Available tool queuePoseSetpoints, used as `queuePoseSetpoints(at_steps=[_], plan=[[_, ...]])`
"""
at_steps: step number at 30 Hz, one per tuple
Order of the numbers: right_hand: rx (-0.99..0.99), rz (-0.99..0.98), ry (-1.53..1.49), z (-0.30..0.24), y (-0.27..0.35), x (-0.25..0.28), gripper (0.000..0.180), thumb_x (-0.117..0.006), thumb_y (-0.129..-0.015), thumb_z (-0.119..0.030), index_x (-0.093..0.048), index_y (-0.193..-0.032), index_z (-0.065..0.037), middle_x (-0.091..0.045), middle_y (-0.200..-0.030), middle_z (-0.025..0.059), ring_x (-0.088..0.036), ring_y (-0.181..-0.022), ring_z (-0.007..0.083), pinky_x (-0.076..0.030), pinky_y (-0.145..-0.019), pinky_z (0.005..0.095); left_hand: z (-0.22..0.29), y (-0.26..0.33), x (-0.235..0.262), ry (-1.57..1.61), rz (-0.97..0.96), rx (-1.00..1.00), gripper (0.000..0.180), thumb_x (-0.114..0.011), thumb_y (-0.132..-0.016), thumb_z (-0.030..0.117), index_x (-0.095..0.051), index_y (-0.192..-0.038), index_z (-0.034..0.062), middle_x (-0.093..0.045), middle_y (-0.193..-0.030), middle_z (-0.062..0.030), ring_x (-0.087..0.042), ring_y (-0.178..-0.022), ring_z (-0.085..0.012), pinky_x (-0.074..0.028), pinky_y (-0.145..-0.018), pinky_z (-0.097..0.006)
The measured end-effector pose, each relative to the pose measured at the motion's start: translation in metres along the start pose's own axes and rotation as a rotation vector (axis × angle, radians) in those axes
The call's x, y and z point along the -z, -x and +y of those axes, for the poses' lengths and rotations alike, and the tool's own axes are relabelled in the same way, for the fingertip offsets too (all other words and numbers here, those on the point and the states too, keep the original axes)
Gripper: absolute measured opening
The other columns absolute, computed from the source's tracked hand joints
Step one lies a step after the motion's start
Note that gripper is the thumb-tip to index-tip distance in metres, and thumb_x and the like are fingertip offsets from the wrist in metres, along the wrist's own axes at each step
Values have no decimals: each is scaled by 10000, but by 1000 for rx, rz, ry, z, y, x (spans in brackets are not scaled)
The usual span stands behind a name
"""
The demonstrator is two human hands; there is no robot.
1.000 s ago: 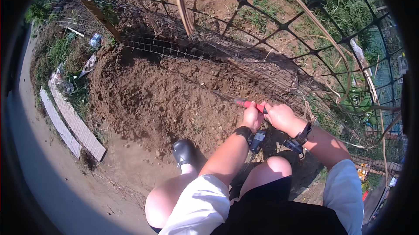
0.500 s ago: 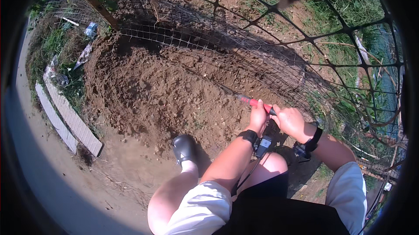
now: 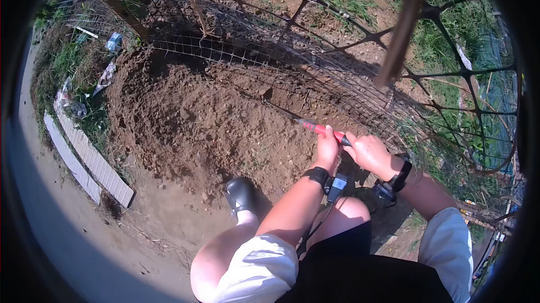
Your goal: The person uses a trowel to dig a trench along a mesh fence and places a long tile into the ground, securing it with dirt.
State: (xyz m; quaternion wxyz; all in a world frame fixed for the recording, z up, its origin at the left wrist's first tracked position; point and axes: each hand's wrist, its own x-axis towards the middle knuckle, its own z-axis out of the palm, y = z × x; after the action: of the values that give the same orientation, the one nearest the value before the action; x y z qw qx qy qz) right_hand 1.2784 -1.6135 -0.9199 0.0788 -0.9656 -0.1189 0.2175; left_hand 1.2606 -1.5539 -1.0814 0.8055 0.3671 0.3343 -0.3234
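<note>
Boards [image 3: 94, 151] lie far left, then soil [image 3: 180, 128]. Tool [image 3: 313, 127] sits over soil, long axis diagonal: thin dark shaft points upper left, butt lower right; tip unclear. Handle red, black at butt. Left grip [image 3: 327, 149] wraps red part; right grip [image 3: 368, 152] clasps black end. Net [image 3: 431, 12] hangs upper right.

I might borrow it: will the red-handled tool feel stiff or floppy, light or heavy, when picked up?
The red-handled tool is probably stiff, since its dark shaft looks straight. It may feel light, being slim, though its far end is unclear.
</note>
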Motion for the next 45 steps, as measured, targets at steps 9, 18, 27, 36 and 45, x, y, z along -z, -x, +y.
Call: queuePoseSetpoints(at_steps=[9, 18, 27, 36, 45], plan=[[-24, -9, 167, -18, -45, 16, 297, -560, -787, -237, -508, -1010, -47, -584, -640, 170, -588, -617, 345, -465, -559, 450, 54, -24, 4, 202, -187, 48, 419, -302, -937, 320, -530, -836, -17, -583, -728, -93, -577, -615, -192, -499, -544, -314], [21, 57, 72, -39, -68, 9, 293, -557, -786, -220, -481, -977, -12, -586, -641, 177, -586, -612, 352, -471, -553, 435, 71, -26, 28, 138, -86, -62, 390, -326, -931, 303, -533, -819, -8, -579, -705, -85, -571, -611, -177, -481, -560, -322], [-35, -73, 26, -35, -66, 35, 313, -550, -798, -231, -476, -1023, -28, -583, -692, 189, -578, -645, 370, -465, -596, 444, 76, -19, 3, 148, -38, -171, 342, -360, -928, 304, -488, -807, 10, -576, -737, -84, -550, -616, -150, -454, -523, -286], [22, -97, 175, -52, -98, 16, 322, -547, -795, -239, -510, -1012, -4, -594, -660, 179, -594, -627, 341, -473, -568, 427, 85, -49, 36, 143, 33, -152, 383, -345, -930, 305, -519, -794, -7, -579, -708, -85, -558, -612, -172, -460, -579, -312], [42, -60, 125, -46, -106, -8, 299, -560, -786, -241, -506, -978, -19, -586, -642, 182, -589, -610, 341, -467, -545, 434, 102, -45, 49, 12, 3, -135, 418, -321, -935, 291, -542, -768, -22, -582, -705, -94, -547, -577, -178, -458, -563, -314]])
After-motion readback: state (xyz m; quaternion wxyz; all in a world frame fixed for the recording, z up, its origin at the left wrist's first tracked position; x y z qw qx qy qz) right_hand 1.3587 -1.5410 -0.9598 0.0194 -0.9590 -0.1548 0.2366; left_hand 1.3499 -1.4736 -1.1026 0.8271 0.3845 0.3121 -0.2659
